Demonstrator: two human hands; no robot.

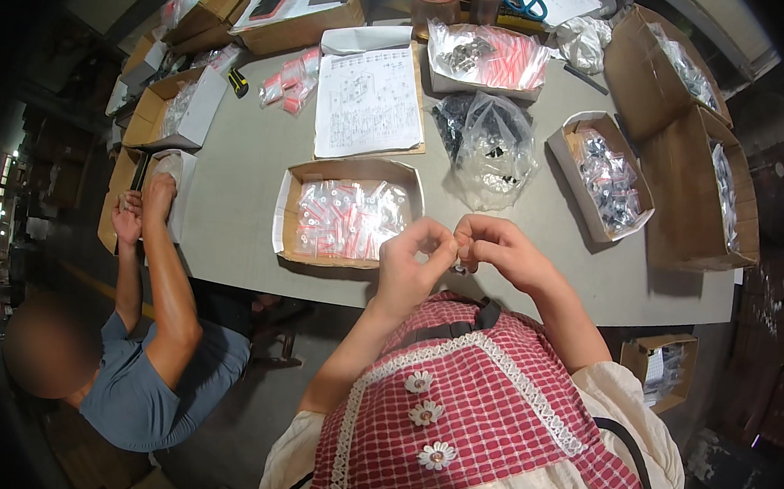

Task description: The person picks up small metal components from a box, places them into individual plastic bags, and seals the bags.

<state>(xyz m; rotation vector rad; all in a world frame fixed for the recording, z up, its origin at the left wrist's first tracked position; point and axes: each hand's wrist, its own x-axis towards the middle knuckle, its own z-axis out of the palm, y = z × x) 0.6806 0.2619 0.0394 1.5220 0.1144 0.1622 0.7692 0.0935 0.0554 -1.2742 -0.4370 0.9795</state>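
Both the left hand (412, 262) and right hand (493, 248) pinch together on a small clear packet (460, 252), too small to tell its long axis, just right of the open cardboard box (291, 203) of packets, a crumpled plastic bag (494, 152) beyond it.

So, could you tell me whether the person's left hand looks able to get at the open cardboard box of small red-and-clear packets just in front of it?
Probably yes: the left hand is beside the box, with nothing between them, though it pinches a small item.
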